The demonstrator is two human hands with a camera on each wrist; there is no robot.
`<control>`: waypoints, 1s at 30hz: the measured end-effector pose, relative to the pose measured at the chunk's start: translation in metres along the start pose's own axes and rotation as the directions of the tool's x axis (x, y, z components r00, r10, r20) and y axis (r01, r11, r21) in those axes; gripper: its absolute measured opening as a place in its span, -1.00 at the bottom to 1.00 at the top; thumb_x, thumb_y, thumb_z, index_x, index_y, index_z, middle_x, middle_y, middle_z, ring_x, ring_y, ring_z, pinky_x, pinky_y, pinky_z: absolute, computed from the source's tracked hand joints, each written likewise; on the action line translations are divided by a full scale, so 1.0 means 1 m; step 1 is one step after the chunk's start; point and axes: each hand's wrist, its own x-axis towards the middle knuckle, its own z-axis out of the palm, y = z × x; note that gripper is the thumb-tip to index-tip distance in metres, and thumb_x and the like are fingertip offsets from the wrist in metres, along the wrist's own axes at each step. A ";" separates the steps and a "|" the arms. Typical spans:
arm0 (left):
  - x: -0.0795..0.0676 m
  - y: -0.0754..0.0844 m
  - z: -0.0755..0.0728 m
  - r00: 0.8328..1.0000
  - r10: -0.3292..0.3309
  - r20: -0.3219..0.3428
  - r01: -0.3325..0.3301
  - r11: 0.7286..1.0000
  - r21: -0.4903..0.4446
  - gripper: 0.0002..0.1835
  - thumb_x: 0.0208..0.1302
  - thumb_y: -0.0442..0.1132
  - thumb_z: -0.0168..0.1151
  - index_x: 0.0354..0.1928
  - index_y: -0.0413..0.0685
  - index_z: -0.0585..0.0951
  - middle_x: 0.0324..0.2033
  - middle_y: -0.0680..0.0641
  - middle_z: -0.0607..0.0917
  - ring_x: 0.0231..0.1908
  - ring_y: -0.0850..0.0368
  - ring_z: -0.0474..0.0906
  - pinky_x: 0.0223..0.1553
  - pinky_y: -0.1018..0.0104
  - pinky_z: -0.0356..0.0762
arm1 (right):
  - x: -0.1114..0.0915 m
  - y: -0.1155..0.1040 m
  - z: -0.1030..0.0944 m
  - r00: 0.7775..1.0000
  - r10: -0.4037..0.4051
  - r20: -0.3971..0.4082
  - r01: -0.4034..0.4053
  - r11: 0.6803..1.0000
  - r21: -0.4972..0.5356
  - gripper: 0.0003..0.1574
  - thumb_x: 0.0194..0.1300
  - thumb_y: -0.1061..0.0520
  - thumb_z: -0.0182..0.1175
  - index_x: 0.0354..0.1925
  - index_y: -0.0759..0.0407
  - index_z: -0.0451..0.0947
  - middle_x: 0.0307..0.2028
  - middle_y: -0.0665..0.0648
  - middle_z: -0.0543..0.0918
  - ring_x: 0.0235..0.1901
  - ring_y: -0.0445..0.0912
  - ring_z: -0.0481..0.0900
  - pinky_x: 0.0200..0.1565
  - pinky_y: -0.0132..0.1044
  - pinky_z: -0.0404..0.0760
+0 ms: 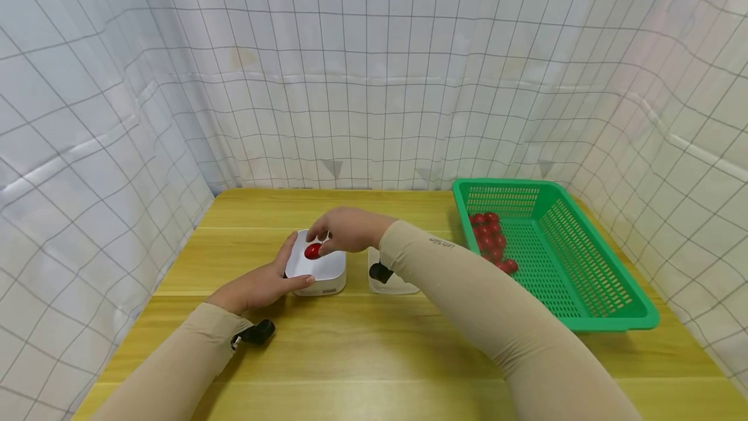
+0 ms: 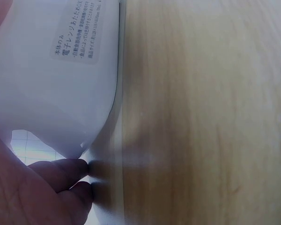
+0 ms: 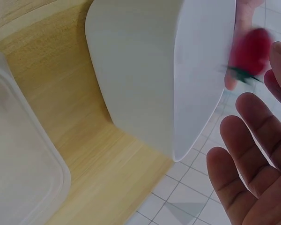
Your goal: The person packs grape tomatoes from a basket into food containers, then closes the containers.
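Note:
A white square plastic container [image 1: 327,286] stands on the table, with a printed label [image 2: 77,35] on its side. My left hand [image 1: 263,286] holds it from the left, thumb at the near side and a finger at the far side. Over the container, my right hand [image 1: 350,226] is held with its fingers loosely spread. A red cherry tomato [image 3: 253,51] with a green calyx appears blurred just beside the thumb and index tips, above the container's rim; the fingers do not wrap it. From the head view the tomato shows against the container's white inside.
A translucent lid or shallow tray [image 3: 25,154] lies right of the container, partly hidden by the right wrist. At the right of the table stands a green basket [image 1: 584,265] with several red tomatoes [image 1: 487,232] along its left side. White gridded curtains surround the wooden table [image 1: 362,362].

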 end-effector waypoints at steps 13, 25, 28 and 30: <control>0.000 0.002 0.002 1.000 0.006 -0.016 -0.006 1.000 0.013 0.28 0.42 0.42 0.14 0.66 0.04 -0.54 0.59 -0.48 0.11 0.45 -0.37 0.35 0.41 -0.31 0.35 | -0.011 0.011 -0.009 0.998 0.054 -0.022 -0.051 0.994 0.099 -0.41 0.54 0.00 0.27 0.45 -0.01 0.52 0.21 0.07 0.70 0.18 -0.12 0.64 0.18 -0.30 0.62; 0.000 0.000 0.002 1.000 0.009 -0.026 -0.009 1.000 0.011 0.28 0.43 0.39 0.16 0.66 0.04 -0.53 0.60 -0.51 0.04 0.49 -0.41 0.28 0.45 -0.32 0.28 | -0.070 0.047 -0.058 0.965 0.198 -0.174 -0.179 0.977 0.118 -0.41 0.52 -0.14 0.28 0.43 -0.15 0.55 -0.16 0.03 0.79 -0.36 -0.13 0.48 -0.14 -0.22 0.56; 0.000 0.001 0.002 0.999 0.018 -0.029 -0.017 1.000 0.013 0.27 0.44 0.37 0.17 0.66 0.02 -0.53 0.60 -0.52 0.05 0.48 -0.41 0.29 0.45 -0.31 0.30 | -0.095 0.066 -0.064 0.950 0.249 -0.189 -0.224 0.964 0.143 -0.41 0.52 -0.16 0.27 0.43 -0.16 0.55 0.17 0.02 0.75 -0.20 -0.08 0.59 0.07 -0.09 0.62; 0.000 0.001 0.002 0.999 0.012 -0.030 -0.011 1.000 0.015 0.27 0.43 0.38 0.16 0.66 0.05 -0.53 0.60 -0.51 0.05 0.47 -0.41 0.31 0.44 -0.30 0.31 | -0.113 0.081 -0.067 0.939 0.286 -0.191 -0.258 0.953 0.161 -0.41 0.52 -0.17 0.27 0.43 -0.15 0.55 0.27 0.09 0.70 -0.04 -0.03 0.64 0.22 0.00 0.61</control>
